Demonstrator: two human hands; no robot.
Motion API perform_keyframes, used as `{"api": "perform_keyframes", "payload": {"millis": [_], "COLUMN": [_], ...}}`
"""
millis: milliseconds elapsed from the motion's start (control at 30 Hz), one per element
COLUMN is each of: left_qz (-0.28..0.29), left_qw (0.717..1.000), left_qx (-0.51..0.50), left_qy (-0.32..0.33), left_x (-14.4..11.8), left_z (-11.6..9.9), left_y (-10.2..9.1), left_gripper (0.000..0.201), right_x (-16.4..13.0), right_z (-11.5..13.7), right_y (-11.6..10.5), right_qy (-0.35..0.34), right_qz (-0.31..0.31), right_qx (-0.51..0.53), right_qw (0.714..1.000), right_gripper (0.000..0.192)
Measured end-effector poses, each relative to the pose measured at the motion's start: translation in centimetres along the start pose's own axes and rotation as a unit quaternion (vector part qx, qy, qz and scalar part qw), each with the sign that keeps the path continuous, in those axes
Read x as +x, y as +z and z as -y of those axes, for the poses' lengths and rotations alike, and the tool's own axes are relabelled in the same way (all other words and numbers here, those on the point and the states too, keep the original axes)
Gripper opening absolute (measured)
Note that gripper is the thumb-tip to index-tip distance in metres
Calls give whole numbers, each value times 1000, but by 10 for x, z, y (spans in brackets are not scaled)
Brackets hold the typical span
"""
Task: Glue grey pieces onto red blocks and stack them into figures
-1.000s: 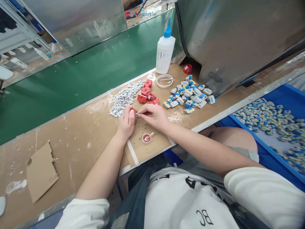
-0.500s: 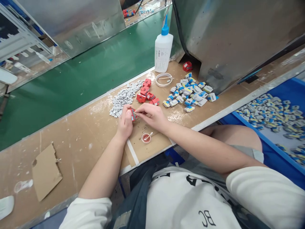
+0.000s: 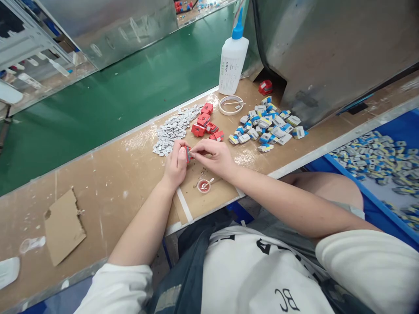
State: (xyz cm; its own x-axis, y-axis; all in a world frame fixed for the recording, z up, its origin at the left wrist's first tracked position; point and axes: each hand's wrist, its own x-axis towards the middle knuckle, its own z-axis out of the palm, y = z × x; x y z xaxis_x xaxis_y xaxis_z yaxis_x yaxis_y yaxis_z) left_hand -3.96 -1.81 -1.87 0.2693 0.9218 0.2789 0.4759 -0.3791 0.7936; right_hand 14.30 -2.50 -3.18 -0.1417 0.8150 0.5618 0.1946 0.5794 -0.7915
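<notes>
A small red and grey plastic part (image 3: 188,155) is held in my left hand (image 3: 175,166), its fingers wrapped around it. The fingertips of my right hand (image 3: 218,159) are pinched together against that part's right side; whatever they grip is too small to make out. Just below the hands stands a small cup of reddish liquid (image 3: 203,186) with a light stick leaning in it. Beyond my left hand lies a heap of small flat grey pieces (image 3: 173,131). Several more red plastic parts (image 3: 198,130) are grouped to the right of that heap.
A white glue bottle (image 3: 231,67) with a blue nozzle stands at the back, behind a tape ring (image 3: 231,111). Blue, yellow and grey parts (image 3: 271,126) are piled to the right. More fill a blue bin (image 3: 353,181). Torn cardboard (image 3: 64,229) lies at left.
The whole view has shifted slightly, moving the workbench things a little right and up. Both hands stay together at the red and grey part, with the right fingertips still against it.
</notes>
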Motion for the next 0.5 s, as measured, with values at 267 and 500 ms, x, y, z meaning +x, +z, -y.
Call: {"api": "perform_keyframes", "payload": {"millis": [267,500], "left_qz": [5,6], "left_qw": [998,999], "left_qx": [53,22], "left_qy": [-16,23], "left_x": [0,0], "left_z": [2,5], "left_y": [-2,-4], "left_gripper": [31,32], "right_x": [-1,3], "right_z": [-4,-7], "right_y": [6,3], "right_qy": [73,107], "right_qz": [1,26], "right_qx": [50,67], "right_qw": [996,992], "right_gripper": [19,26]}}
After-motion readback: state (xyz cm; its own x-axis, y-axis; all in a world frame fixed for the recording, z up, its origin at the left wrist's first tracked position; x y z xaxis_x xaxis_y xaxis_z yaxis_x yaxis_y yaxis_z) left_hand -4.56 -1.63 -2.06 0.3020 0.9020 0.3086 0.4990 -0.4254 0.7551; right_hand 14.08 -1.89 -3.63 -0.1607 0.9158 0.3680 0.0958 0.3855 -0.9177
